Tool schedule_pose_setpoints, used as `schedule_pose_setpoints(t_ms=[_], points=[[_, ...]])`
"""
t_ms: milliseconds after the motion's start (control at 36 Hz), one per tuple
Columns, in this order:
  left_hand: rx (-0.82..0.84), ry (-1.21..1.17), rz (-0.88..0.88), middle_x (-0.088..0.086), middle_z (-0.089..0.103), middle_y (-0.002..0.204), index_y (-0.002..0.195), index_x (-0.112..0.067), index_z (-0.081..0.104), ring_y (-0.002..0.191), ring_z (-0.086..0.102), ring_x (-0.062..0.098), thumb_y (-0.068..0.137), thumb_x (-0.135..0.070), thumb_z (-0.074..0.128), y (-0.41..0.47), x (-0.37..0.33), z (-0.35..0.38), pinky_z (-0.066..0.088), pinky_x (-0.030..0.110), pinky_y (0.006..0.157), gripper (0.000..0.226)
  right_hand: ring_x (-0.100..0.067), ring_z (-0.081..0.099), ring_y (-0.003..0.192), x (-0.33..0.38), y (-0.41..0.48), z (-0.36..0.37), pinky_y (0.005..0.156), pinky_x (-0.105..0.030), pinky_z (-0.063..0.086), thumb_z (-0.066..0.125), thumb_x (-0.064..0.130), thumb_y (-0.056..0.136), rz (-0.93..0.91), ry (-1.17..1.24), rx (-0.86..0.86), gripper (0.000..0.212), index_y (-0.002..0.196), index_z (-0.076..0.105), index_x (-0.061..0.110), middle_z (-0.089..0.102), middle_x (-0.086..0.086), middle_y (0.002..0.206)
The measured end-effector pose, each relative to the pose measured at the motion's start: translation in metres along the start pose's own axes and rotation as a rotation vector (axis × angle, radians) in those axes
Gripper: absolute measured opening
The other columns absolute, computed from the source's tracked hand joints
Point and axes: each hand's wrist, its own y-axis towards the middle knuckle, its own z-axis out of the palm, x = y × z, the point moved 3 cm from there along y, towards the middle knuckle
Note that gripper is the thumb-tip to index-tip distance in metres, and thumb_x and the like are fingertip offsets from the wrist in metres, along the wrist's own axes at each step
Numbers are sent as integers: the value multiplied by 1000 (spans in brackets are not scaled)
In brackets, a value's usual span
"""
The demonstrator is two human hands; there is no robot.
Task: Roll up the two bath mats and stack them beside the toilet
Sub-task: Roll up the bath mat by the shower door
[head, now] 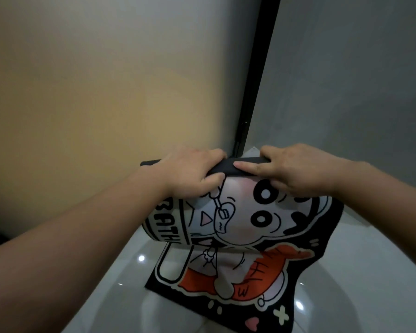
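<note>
The mat (238, 227) is gripped at its folded top edge by the left hand (190, 171) and right hand (296, 169), fingers curled over it.

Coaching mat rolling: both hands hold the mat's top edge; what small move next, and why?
Probably roll the curled edge another turn: left hand and right hand grip only a first fold, while most of the bath mat hangs unrolled to the floor.

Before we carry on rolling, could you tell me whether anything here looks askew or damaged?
Nothing looks damaged or spilled. The bath mat is barely rolled. The left hand and right hand grip its dark, turned-over top edge in the air, while the mat creases midway and its lower end lies slack on the glossy floor.
</note>
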Motion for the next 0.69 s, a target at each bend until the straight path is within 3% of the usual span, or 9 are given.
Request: schedule_pose_setpoints(t_ms=[83, 167, 222, 306, 389, 472, 556, 694], points=[[65, -18, -37, 1, 61, 96, 113, -22, 43, 77, 49, 20, 93, -34, 40, 2, 2, -2, 35, 33, 67, 24, -18, 41, 65, 2, -2, 2, 64, -30, 34, 0, 57, 86, -14, 3, -6, 58, 143, -7, 52, 35, 0, 95], [94, -11, -90, 2, 61, 100, 113, -21, 45, 84, 52, 23, 93, -31, 48, 5, 5, -3, 31, 30, 69, 22, -17, 36, 70, 4, 1, 0, 65, -31, 31, 21, 41, 97, -1, -43, 16, 55, 146, -2, 46, 38, -2, 102], [116, -1, -106, -3, 57, 87, 106, -23, 47, 79, 51, 21, 91, -30, 53, 7, 5, -6, 31, 29, 67, 18, -17, 40, 74, 4, 3, -3, 67, -32, 38, 35, 31, 97, 30, 5, 17, 58, 148, 9, 43, 45, -1, 106], [131, -5, -123, -10, 43, 68, 94, -25, 44, 62, 42, 12, 86, -26, 58, 10, 4, -8, 29, 28, 58, 17, -15, 48, 76, 0, 1, -9, 65, -29, 39, 54, 27, 89, 145, 211, -19, 37, 122, 38, 33, 50, 11, 93], [108, -7, -140, -7, 41, 66, 91, -21, 41, 57, 38, 11, 83, -19, 56, 11, 4, -4, 29, 29, 57, 17, -18, 47, 70, -2, 3, -9, 55, -27, 31, 60, 25, 83, 179, 194, -12, 23, 89, 38, 27, 46, 11, 76], [98, -38, -168, -1, 43, 68, 91, -20, 34, 60, 42, 18, 84, -10, 49, 11, 4, 0, 31, 32, 58, 19, -17, 47, 66, -5, 4, -5, 54, -28, 33, 58, 19, 84, 246, 267, 8, 21, 92, 39, 22, 50, 4, 76], [67, -86, -159, 0, 49, 70, 96, -23, 31, 60, 44, 16, 86, -10, 47, 10, 6, 3, 29, 34, 55, 23, -16, 42, 59, -5, 5, -3, 52, -32, 31, 55, 15, 87, 276, 221, 11, 28, 91, 29, 25, 43, 4, 67], [4, -89, -60, -4, 57, 87, 117, -24, 38, 73, 53, 19, 91, -40, 50, 5, 9, 3, 38, 32, 65, 32, -23, 52, 72, 0, 1, -7, 61, -33, 36, 51, 41, 87, 144, 153, -86, 24, 91, 32, 27, 48, 6, 83]])
